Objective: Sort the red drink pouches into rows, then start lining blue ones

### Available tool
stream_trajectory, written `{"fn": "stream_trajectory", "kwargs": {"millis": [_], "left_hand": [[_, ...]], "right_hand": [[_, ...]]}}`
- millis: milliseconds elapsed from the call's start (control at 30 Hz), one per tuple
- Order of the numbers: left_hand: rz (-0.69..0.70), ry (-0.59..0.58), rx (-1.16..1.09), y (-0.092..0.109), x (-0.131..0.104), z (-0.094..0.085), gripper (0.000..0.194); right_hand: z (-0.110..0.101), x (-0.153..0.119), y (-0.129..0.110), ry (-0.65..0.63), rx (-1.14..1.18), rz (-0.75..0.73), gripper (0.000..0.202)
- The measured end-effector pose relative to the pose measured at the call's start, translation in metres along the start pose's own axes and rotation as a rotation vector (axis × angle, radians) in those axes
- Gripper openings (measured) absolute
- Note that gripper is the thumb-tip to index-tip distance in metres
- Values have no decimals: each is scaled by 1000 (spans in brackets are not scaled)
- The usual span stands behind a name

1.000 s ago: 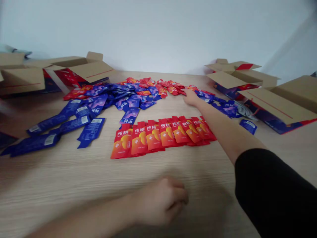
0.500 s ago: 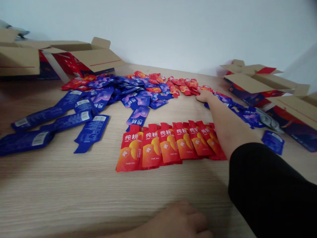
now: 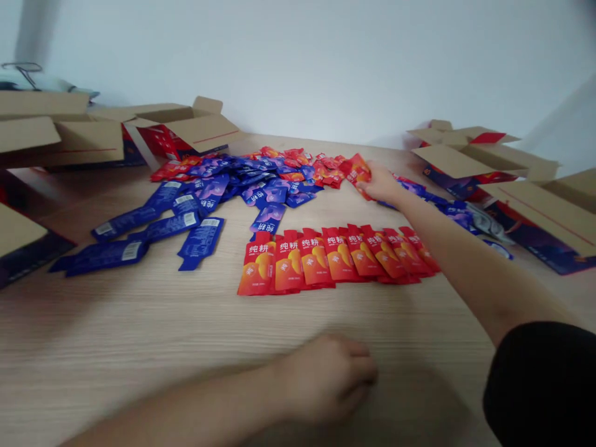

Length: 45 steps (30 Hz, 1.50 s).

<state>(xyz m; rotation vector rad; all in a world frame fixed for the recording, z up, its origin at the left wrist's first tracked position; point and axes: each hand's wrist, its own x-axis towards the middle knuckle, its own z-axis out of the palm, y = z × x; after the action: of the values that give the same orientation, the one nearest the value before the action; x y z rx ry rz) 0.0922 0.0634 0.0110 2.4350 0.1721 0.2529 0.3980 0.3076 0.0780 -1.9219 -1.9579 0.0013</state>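
Observation:
At the far side of the table, my right hand [image 3: 382, 184] grips a red and orange pouch [image 3: 356, 170], lifted at the edge of the pile. My left hand [image 3: 328, 377] rests on the near tabletop in a loose fist, with nothing showing in it. Between the two hands lies an overlapping row of red pouches [image 3: 313, 257], printed with yellow-orange fruit. Beyond the row spreads a heap of blue pouches [image 3: 251, 174] mixed with red pouches [image 3: 327, 169]. Several blue pouches [image 3: 201, 243] lie apart on the left, barcodes up.
Open cardboard boxes [image 3: 88, 139] stand along the left side, another box [image 3: 18, 242] nearer. More open boxes [image 3: 484, 158] line the right, with blue pouches and a silvery item [image 3: 488, 222] beside them. A white wall [image 3: 316, 68] closes off the back of the wooden table.
My right hand has picked up a red pouch from the pile's edge. The camera view has shifted, showing more of my left forearm and of the row's right end.

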Motion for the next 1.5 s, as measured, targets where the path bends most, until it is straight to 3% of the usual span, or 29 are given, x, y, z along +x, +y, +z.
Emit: {"fn": "stream_trajectory", "kwargs": {"millis": [100,200,267,367,467,533,633,733,867,1000,1067,1167,1300,1400,1500], "left_hand": [[-154,175,-267,1,2,-4,21],[-413,318,-499,0,3,-8,25],[-548,383,-620,2,1,-10,25],[-652,399,-684,10,-4,-9,23],[-663,338,-625,20,-8,-2,23],[-639,310,-572,27,-8,4,22],[-581,277,-466,35,-4,9,20],[-541,265,-341,37,2,11,20],[-518,288,-236,35,15,4,23],[-489,307,-173,35,38,-10,21],[-457,317,-114,37,56,-19,21],[-357,374,80,36,89,-29,22],[-260,406,423,18,139,-36,28],[-270,301,581,-3,172,-34,41],[-302,145,647,-23,192,-26,51]], "right_hand": [[-44,-60,-22,92,313,-11,62],[-82,-142,-43,-73,494,-91,69],[-96,-200,-54,-287,542,-91,76],[-96,-272,-66,-577,500,-81,79],[-79,-321,-77,-692,449,-87,67],[-66,-342,-84,-622,371,-92,64],[-52,-366,-93,-359,90,-130,66],[-44,-387,-98,-130,-126,-208,57],[-32,-411,-94,-83,-90,-347,51],[-21,-415,-80,29,22,-306,45],[-19,-411,-71,58,78,-276,40],[-23,-404,-59,-8,175,-192,37],[-45,-388,-37,-110,310,-38,30],[-69,-361,-7,7,297,75,25],[-86,-321,26,158,171,106,35]]}}
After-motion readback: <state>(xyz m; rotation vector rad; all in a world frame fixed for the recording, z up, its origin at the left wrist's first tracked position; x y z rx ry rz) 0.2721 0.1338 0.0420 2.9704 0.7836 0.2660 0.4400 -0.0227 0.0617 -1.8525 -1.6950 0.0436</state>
